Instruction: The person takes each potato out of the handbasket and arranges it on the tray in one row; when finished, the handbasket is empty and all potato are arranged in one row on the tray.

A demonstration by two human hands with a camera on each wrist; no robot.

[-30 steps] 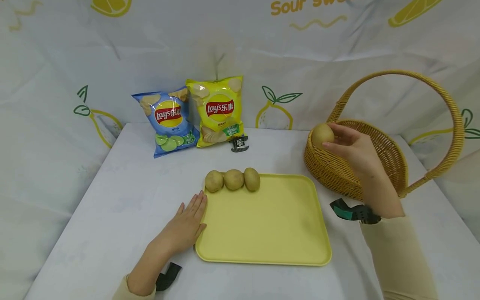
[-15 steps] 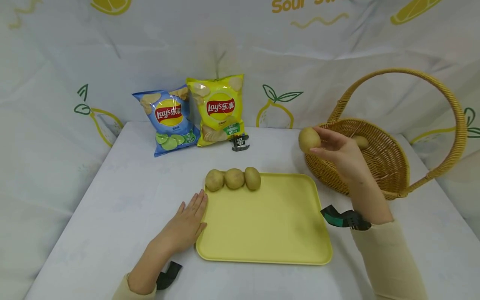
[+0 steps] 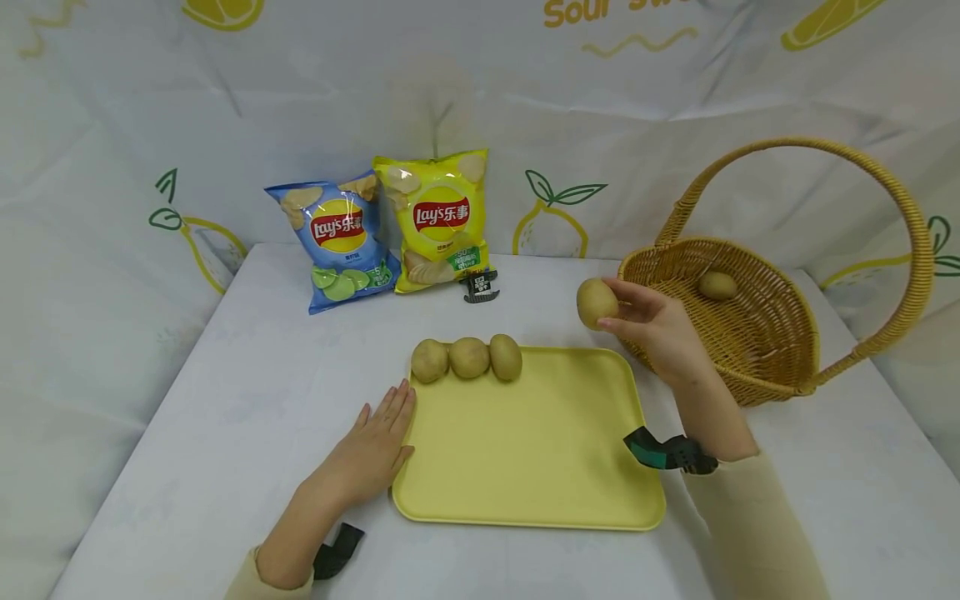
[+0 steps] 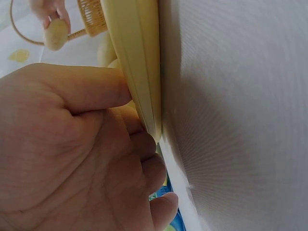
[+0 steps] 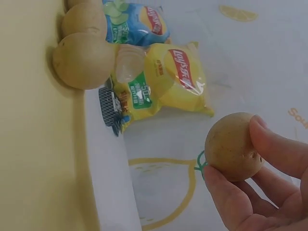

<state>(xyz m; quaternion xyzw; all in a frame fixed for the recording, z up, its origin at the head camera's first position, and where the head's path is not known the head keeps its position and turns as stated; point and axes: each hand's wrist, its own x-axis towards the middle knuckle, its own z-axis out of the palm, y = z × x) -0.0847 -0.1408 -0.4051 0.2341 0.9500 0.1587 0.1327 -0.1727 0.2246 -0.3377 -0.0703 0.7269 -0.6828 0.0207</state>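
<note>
My right hand [image 3: 654, 329] pinches a potato [image 3: 597, 304] between thumb and fingers, in the air between the wicker basket and the yellow tray [image 3: 525, 450]. The right wrist view shows that potato [image 5: 234, 147] held at the fingertips. My left hand [image 3: 369, 446] lies along the tray's left edge with its fingers extended; in the left wrist view the thumb and fingers touch the tray's side [image 4: 137, 57]. Three potatoes [image 3: 468, 358] sit in a row at the tray's back left corner. Another potato [image 3: 717, 285] lies inside the wicker basket [image 3: 772, 333].
A blue chip bag [image 3: 341, 237] and a yellow chip bag [image 3: 437, 221] stand at the back against the printed cloth. A small black packet [image 3: 480, 287] lies by the yellow bag. The basket's tall handle [image 3: 911, 242] arches up at the right.
My right hand has carried the potato from over the basket leftward and toward the tray. The potato inside the basket has come into sight. My left hand stays put.
</note>
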